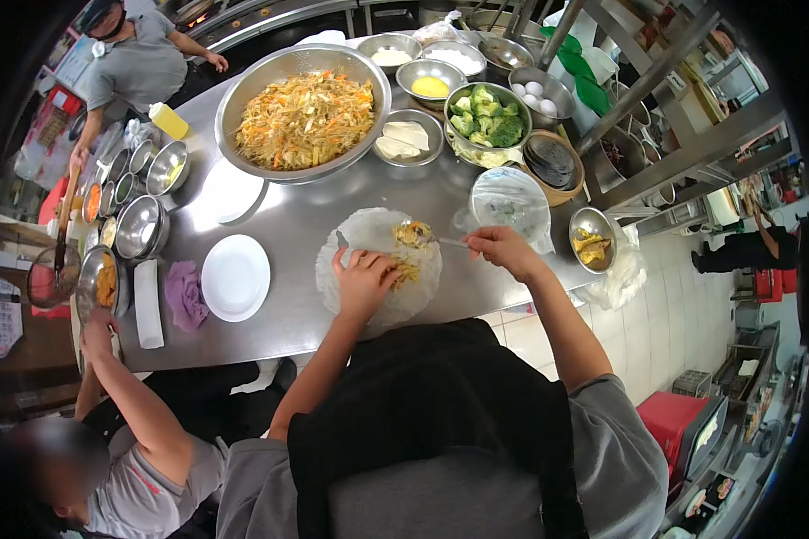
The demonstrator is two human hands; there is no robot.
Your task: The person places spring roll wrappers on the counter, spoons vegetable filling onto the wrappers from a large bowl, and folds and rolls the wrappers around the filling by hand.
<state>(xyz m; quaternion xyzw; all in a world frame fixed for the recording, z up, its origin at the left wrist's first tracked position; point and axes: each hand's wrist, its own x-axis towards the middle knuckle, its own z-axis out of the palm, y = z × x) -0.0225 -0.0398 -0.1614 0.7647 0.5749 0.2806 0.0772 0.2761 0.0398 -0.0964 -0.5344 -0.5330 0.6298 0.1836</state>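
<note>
A thin, round, whitish wrapper sheet (333, 292) lies on the steel table in front of me. My left hand (367, 280) rests on it with fingers apart, its fingertips beside a strip of yellowish shredded filling (406, 271). Pinched in my right hand (505, 251) is the thin handle of a spoon (452, 242). Its far end reaches a second clump of filling (412, 234) near the sheet's upper right; the clump partly covers the spoon's tip.
A big steel bowl (228, 144) of shredded noodle-and-vegetable mix stands ahead, beside bowls of broccoli (490, 117) and eggs (532, 94). Left are a white plate (235, 278) and purple cloth (186, 296). A plastic-covered bowl (511, 202) stands right. Co-workers (144, 449) work at the left.
</note>
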